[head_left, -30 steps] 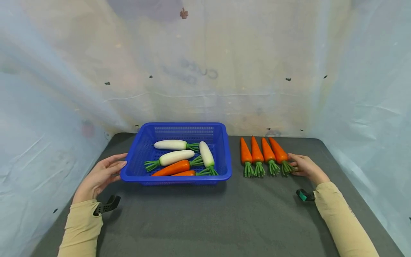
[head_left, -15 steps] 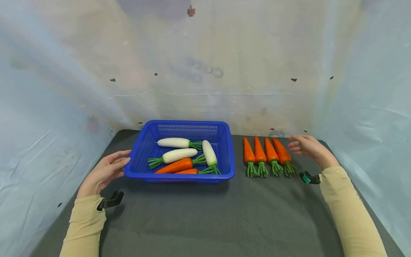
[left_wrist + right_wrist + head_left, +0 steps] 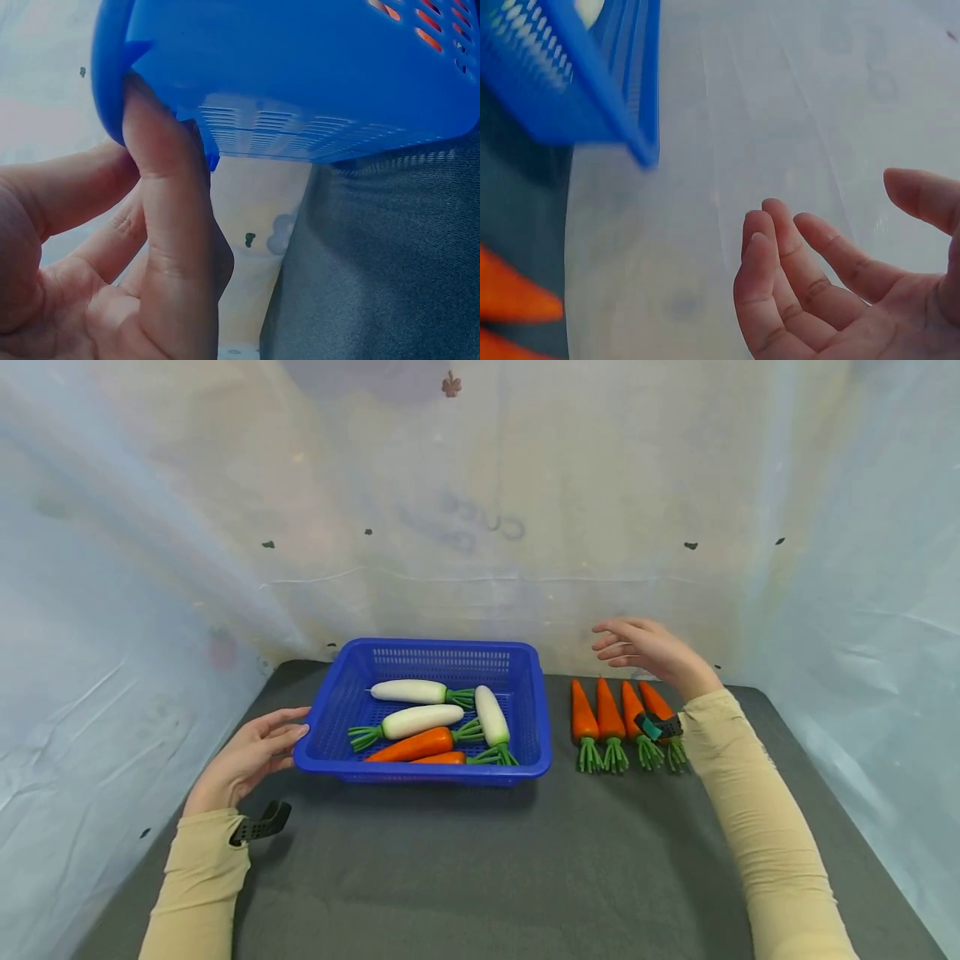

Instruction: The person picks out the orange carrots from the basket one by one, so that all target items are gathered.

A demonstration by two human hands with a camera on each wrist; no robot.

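Note:
A blue plastic basket [image 3: 422,767] holds three white radishes [image 3: 422,721] and two orange carrots [image 3: 412,747], all with green stem ends. My left hand [image 3: 251,756] pinches its left rim; the left wrist view shows the thumb outside the rim [image 3: 109,75] and the fingers curled under it. To the right of the basket, several carrots [image 3: 582,714] lie side by side in a row, stems toward me. My right hand [image 3: 648,647] is raised above the far ends of that row, fingers loosely bent and holding nothing. Its wrist and strap overlap the rightmost carrots.
A dark grey table [image 3: 480,860] carries everything. Pale plastic sheeting [image 3: 480,510] hangs close behind the table and along both sides. Black straps with a device [image 3: 262,823] sit at each wrist.
My right hand has left the rightmost carrot's stem, risen, and swung left over the row. My left hand keeps its grip on the rim. The whole view has shifted slightly.

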